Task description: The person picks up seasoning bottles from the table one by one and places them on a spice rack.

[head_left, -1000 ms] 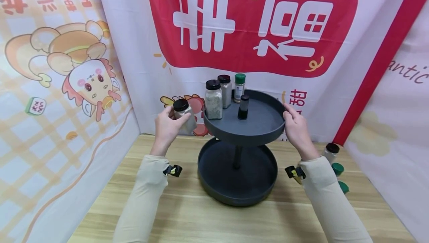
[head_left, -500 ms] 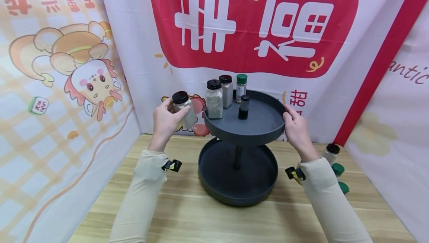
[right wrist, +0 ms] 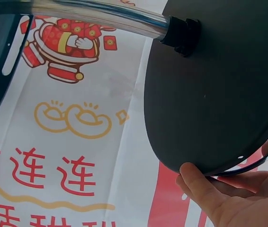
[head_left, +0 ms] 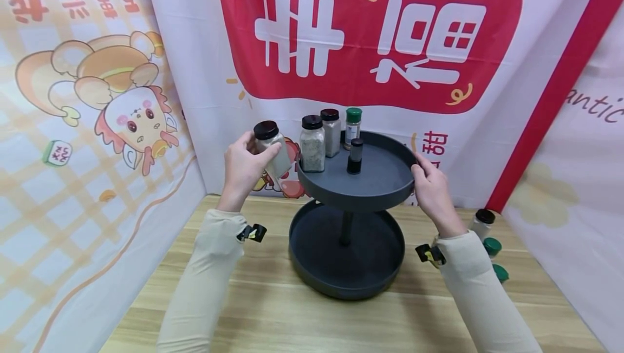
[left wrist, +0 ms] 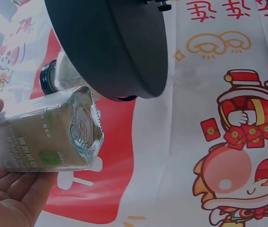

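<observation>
My left hand (head_left: 243, 164) grips a clear square spice jar (head_left: 278, 158) with a black lid, tilted, just left of the upper tray. The left wrist view shows the jar (left wrist: 49, 135) between thumb and fingers, its base towards the dark tray (left wrist: 110, 42). My right hand (head_left: 434, 190) pinches the right rim of the grey two-tier turntable (head_left: 358, 201); in the right wrist view its fingers lie under the tray (right wrist: 209, 104). On the upper tray stand two black-lidded jars (head_left: 312, 150) (head_left: 330, 136), a green-capped jar (head_left: 353, 128) and a small black-capped bottle (head_left: 355, 157).
The turntable's lower tray (head_left: 312, 274) sits on the wooden table (head_left: 273, 309). At the right, behind my right forearm, stand a black-lidded jar (head_left: 482, 223) and two green-capped jars (head_left: 492, 246) (head_left: 500, 273). Printed cloths (head_left: 195, 71) hang behind and at the sides.
My left hand has lifted the jar higher and shifted it slightly right, nearer the upper tray. The right hand stays at the rim.
</observation>
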Demonstrator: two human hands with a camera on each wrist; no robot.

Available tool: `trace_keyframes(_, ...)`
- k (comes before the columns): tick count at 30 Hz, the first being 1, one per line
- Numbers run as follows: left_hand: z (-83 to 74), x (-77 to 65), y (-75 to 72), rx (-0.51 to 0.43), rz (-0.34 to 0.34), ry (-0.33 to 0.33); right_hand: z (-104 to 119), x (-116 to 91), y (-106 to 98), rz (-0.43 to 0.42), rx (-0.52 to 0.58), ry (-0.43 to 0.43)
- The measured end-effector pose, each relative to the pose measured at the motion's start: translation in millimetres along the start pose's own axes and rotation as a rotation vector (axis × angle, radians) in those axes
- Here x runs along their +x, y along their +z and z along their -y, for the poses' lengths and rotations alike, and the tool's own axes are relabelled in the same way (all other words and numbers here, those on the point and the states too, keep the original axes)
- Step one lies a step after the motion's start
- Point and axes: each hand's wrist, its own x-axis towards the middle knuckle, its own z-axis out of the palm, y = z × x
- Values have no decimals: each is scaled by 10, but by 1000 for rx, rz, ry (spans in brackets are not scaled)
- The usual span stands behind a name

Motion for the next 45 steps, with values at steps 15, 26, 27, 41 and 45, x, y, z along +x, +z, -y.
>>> trace_keyframes(15, -185, 34, 67, -43, 20, 31, 35, -52, 11, -29, -19, -8)
trace_keyframes(26, -249, 46, 175, -113, 60, 54, 64, -95, -1, -38, -40, 2)
trace_keyframes(27, -254, 47, 185, -118, 62, 57, 62, -98, 2, -43, -45, 0)
trace_keyframes(41, -313, 31, 299, -163, 101, 69, 84, -141, 34, -78, -64, -5)
trace_keyframes(45, -312, 33, 327, -175, 114, 73, 96, -150, 32, -78, -57, -1)
